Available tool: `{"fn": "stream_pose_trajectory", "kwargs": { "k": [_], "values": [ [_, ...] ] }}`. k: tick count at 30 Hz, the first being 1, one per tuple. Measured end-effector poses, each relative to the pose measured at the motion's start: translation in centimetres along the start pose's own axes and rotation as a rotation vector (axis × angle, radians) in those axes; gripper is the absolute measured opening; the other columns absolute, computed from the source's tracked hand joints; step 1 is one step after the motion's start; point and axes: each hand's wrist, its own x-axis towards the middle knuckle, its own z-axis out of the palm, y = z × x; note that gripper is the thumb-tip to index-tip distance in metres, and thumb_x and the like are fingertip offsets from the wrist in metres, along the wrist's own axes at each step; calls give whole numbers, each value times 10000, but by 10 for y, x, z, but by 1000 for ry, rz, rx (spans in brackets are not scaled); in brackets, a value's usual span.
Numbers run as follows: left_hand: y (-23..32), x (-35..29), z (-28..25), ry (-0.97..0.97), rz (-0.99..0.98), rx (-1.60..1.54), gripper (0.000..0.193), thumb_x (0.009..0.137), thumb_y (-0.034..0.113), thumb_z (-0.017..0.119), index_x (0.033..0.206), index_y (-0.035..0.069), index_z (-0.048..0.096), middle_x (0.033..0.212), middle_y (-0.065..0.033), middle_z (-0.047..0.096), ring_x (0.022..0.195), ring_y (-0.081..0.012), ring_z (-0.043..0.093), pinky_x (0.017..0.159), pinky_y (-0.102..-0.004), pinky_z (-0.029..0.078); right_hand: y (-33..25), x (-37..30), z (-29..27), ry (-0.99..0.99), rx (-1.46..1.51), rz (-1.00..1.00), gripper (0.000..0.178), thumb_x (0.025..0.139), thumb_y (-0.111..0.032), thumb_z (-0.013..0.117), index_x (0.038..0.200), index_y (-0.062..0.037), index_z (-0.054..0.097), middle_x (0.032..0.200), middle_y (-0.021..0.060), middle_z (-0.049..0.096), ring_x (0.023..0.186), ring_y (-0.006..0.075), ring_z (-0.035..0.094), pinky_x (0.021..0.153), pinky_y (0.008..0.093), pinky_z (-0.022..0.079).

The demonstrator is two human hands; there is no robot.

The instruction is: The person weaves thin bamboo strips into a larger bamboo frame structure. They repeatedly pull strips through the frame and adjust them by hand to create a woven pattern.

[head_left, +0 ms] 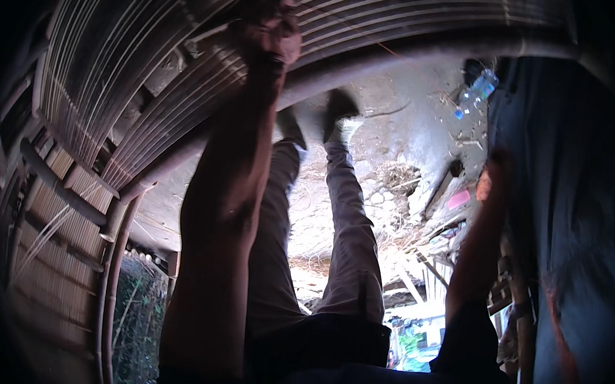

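While the left hand (269,31) is being clenched on a cane strip (211,35) of the big woven frame (111,60) overhead, much weaving is already being shown as done, and the right hand's (493,176) grip cannot be told.

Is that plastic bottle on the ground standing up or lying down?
Lying down. The plastic bottle rests on its side on the dirt ground, its length stretched along the soil.

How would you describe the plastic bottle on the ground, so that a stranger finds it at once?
Start from the large curved cane frame that the left hand grips. Follow its thick rim pole to the upper right, onto the pale littered ground. There lies the bottle, clear with a blue cap, unlike the dull sticks around it.
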Motion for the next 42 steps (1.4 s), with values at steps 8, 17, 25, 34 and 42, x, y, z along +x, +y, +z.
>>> {"fn": "stream_pose_trajectory", "kwargs": {
  "k": [8,17,25,34,42],
  "values": [
    [-7,0,15,69,746,1675,340,865,365,433,624,127,394,608,-14,357,585,-210,381,708,-347,371,-78,136,-85,394,-246,10,354,887,-352,510,1084,-73,604,1046,150,637,966,309,614,836,406,490],
    [4,-7,35,75,746,2704,284,747,358,661,919,133,632,802,-66,651,662,-222,626,517,-356,431,-549,159,-94,-174,-2,-327,268,845,-288,563,797,-35,637,908,169,630,863,348,637,729,460,523],
    [13,42,108,330,-657,2228,383,820,390,558,1044,96,659,1081,-140,643,1033,-339,611,996,-646,305,-539,199,-117,-1073,850,269,286,952,-313,415,764,-122,515,490,-38,397,357,40,273,360,226,187],
    [5,-21,87,639,519,2016,249,858,280,576,976,69,636,1183,-158,535,1099,-300,495,1022,-488,287,-513,144,-180,-565,1063,-68,463,890,-139,514,1340,-87,421,1062,134,632,715,148,641,488,264,506],
    [26,-137,199,118,328,174,397,999,261,376,1277,-19,424,879,-87,532,762,-207,538,1021,-520,365,-514,92,-156,-725,935,-721,726,860,-228,634,1455,-102,238,1235,122,577,896,172,645,772,298,525]
  ]
}}
